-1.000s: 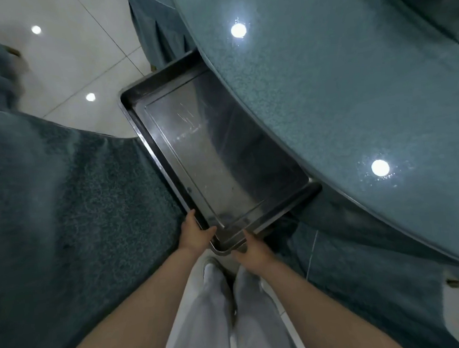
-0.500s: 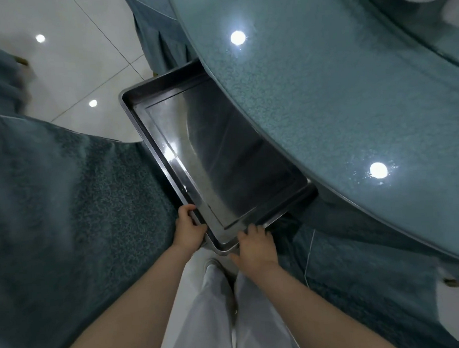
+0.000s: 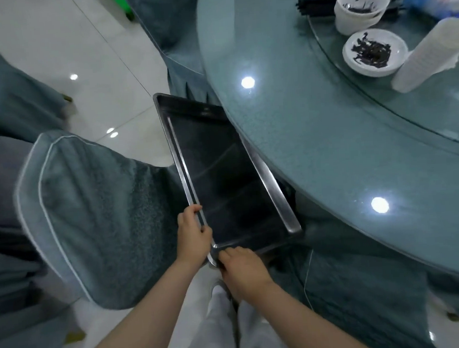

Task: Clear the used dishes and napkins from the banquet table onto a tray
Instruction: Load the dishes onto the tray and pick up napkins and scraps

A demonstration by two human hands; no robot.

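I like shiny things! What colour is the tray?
Silvery metal, with a dark shiny bottom. The tray shows in the head view.

Bare forearms with no sleeves showing, white trousers point(image 3: 220, 334), and a white shoe point(image 3: 217, 288) below.

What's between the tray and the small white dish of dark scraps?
In the head view, only bare glass tabletop lies between the tray and the dish, plus the turntable's rim.

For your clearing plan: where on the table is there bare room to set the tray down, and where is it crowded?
Bare: the wide band of table top between its near edge and the glass turntable. Crowded: the turntable's far side, with the cup, the dirty plate and the stacked cups. The tray itself holds nothing.
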